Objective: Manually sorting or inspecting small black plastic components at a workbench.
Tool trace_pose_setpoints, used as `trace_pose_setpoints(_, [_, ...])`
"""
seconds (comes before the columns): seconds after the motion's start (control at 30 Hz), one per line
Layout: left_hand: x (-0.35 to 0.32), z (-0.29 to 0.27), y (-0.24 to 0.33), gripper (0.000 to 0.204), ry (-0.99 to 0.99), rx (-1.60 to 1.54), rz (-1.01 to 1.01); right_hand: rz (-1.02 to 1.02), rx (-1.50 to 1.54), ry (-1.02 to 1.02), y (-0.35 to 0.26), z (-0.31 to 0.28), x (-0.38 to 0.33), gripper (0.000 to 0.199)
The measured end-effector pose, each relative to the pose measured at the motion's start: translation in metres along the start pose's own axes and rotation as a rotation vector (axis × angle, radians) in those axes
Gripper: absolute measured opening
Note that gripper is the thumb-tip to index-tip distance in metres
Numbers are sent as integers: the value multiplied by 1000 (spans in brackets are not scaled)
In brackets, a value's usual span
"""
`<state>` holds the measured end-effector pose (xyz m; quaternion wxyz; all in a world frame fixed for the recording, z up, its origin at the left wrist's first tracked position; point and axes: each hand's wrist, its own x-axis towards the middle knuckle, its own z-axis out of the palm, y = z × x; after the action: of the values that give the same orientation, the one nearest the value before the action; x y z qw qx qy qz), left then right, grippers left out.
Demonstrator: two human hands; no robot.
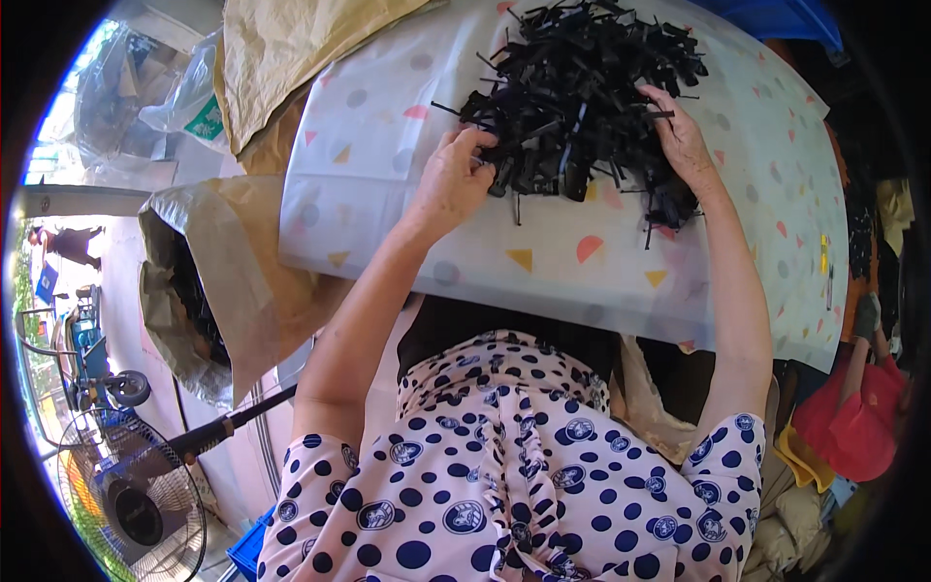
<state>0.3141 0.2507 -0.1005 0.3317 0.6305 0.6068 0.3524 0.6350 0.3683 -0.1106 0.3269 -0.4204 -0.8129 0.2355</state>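
A heaped pile of small black plastic pieces (572, 97), many with thin stems sticking out, lies on a table covered with a pale patterned cloth (436, 247). At the pile's left edge, my left hand (454, 182) has its fingers curled toward the thumb; whatever is between them is too small to make out. My right hand (682, 141) rests against the pile's right side, fingers stretched out and apart from the thumb. A black piece pokes out near those fingers. A smaller clump of pieces (671, 204) sits just below that hand.
An open brown paper sack (242, 281) with dark contents stands left of the table. Another brown paper sheet or sack (281, 68) lies at the upper left. A fan (136, 509) is at lower left. A person in red (858, 417) is at right. A pen (829, 289) lies on the cloth.
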Motion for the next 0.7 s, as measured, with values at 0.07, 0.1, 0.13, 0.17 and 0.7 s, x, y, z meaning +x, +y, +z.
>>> trace_pose_setpoints(0.07, [-16, 0, -5, 31, 15, -43, 16, -39, 227, 34, -5, 7, -3, 31])
trace_pose_setpoints(0.1, [-23, -2, -8, 29, 40, -83, 37, -39, 233, 28, -13, 10, -5, 31])
trace_pose_setpoints(0.13, [-31, -4, -9, 29, 42, -83, 31, -19, 112, 6, -21, 11, -6, 31])
trace_pose_setpoints(0.17, [-39, -5, -8, 28, 44, -44, 0, -1, -11, -14, -29, 12, -8, 30])
trace_pose_setpoints(0.7, [-55, 2, -10, 19, 96, -37, -13, 66, -185, 91, -133, -20, -59, 21])
